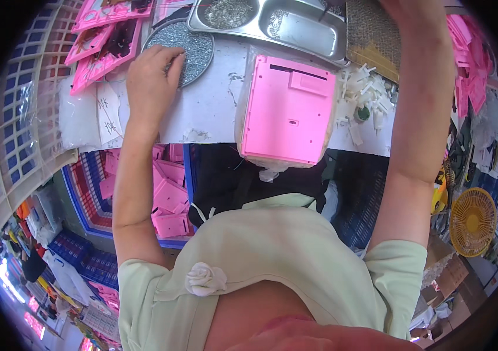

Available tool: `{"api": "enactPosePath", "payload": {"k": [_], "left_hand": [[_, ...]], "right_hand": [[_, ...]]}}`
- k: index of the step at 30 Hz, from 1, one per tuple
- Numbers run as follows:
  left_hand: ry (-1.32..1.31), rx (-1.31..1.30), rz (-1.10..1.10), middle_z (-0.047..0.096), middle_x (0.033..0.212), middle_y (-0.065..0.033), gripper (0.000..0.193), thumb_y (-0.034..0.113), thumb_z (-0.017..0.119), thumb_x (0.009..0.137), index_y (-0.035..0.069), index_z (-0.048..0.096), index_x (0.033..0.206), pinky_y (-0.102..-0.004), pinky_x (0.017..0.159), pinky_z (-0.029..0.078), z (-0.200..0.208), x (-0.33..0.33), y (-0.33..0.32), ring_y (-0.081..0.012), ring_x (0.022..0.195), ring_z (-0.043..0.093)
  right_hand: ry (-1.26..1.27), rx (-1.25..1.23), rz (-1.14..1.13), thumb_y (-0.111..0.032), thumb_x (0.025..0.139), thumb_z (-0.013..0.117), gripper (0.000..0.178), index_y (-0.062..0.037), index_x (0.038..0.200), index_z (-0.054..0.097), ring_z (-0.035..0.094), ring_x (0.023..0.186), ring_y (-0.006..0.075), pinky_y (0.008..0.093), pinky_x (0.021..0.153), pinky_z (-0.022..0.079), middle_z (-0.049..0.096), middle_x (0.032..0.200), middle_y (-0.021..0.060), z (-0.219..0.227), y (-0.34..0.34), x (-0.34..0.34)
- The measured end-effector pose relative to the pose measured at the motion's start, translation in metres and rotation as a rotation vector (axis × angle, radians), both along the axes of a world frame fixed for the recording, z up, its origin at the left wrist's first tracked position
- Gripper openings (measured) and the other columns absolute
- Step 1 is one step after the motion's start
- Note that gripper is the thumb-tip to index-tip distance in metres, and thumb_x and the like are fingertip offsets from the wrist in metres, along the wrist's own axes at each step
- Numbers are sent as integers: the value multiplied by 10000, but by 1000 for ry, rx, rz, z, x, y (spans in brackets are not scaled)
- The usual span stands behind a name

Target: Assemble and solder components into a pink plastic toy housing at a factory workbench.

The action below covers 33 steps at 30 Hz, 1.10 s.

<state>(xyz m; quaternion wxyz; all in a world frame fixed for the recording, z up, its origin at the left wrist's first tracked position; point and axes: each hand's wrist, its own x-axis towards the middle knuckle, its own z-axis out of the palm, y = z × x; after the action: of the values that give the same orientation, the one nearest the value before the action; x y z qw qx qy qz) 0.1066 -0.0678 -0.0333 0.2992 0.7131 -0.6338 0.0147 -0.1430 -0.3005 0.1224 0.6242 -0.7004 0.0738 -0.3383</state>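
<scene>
At the upper left, my left hand (pixel 154 67) rests at the near-left rim of a round tray (pixel 207 69) of small grey metal pieces that look like screws. Its fingers are curled in with the thumb close to them, and whatever they may hold is hidden. My right forearm (pixel 421 105) stretches up to the top edge of the head view, where the hand passes out of the picture. Between my arms, a pink rectangular plastic housing (pixel 278 137), with a slot near its far end, lies on a wrapped pad (pixel 332 111) at the table's near edge.
A steel compartment tray (pixel 310 42) with small metal parts stands behind the housing. White plastic pieces (pixel 363 88) lie right of it. Pink panels (pixel 108 52) are stacked far left. A blue-rimmed crate (pixel 88 225) of pink parts sits below the table. A yellow basket (pixel 474 222) is at right.
</scene>
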Motion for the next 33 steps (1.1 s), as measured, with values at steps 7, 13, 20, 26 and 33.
{"api": "enactPosePath", "payload": {"k": [7, 13, 20, 26, 33], "left_hand": [[473, -67, -182, 709, 869, -69, 114, 28, 764, 830, 52, 747, 940, -323, 654, 478, 22, -72, 30, -199, 689, 626], [602, -174, -317, 718, 839, -48, 171, -6, 800, 783, 65, 755, 932, -305, 700, 459, 32, -124, 41, -172, 666, 624], [556, -169, -370, 707, 818, -36, 155, 13, 812, 773, 73, 740, 896, -306, 688, 432, 38, -128, 41, -160, 652, 619], [342, -150, -500, 714, 880, -42, 160, 67, 811, 786, 88, 739, 927, -348, 722, 468, 47, -129, 31, -216, 756, 660], [311, -38, -645, 742, 1113, -77, 165, 55, 761, 829, 75, 727, 990, -449, 945, 521, 21, -136, 13, -297, 1085, 689]], "right_hand": [[-198, 351, 169, -227, 987, 645, 211, -78, 1137, 634, 552, 665, 159, 355, 708, 486, 550, 733, -2, -59, 83, -25], [-309, 200, 293, -342, 977, 668, 351, -115, 1202, 524, 517, 582, 131, 346, 629, 469, 511, 663, -20, -33, 132, -38], [-206, 258, 1, -352, 962, 705, 353, -116, 1162, 536, 506, 553, 128, 341, 596, 461, 500, 636, -21, -39, 158, -49], [-125, 286, -74, -371, 947, 748, 389, -115, 1133, 522, 471, 526, 118, 305, 564, 432, 479, 618, -36, -36, 168, -58], [-120, 361, -126, -350, 909, 798, 384, -125, 1025, 509, 474, 509, 129, 311, 548, 431, 486, 596, -30, -56, 191, -107]]}}
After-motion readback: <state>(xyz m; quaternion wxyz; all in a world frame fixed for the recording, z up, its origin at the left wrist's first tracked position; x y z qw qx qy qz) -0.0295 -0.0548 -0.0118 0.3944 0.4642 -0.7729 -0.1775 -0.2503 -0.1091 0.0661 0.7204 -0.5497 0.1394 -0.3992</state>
